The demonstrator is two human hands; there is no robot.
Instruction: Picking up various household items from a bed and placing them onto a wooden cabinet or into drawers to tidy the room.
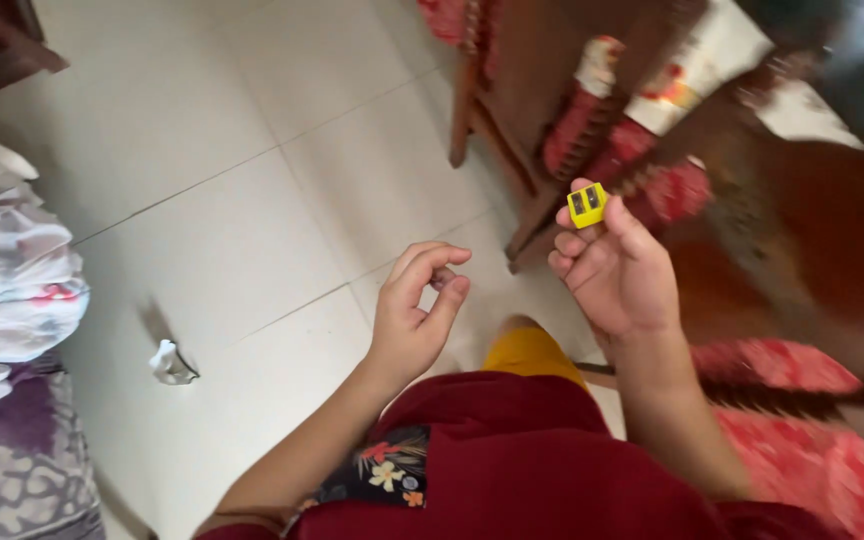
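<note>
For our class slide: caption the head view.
Right hand pinches a yellow two-hole sharpener; left hand curls empty above the tiled floor.

We see a bright room with soft daylight. The white floor (252,180) shines a little, with no hard glare. A small crumpled scrap (170,362) throws a short dark shadow up and to the left. The right side is smeared and blurry, mostly the brown wood (802,230). Our hands look fairly sharp.

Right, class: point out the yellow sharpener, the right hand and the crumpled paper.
yellow sharpener (587,203), head view, its two-holed top face.
right hand (614,272), head view, its palm.
crumpled paper (168,362), head view, its middle.
</note>
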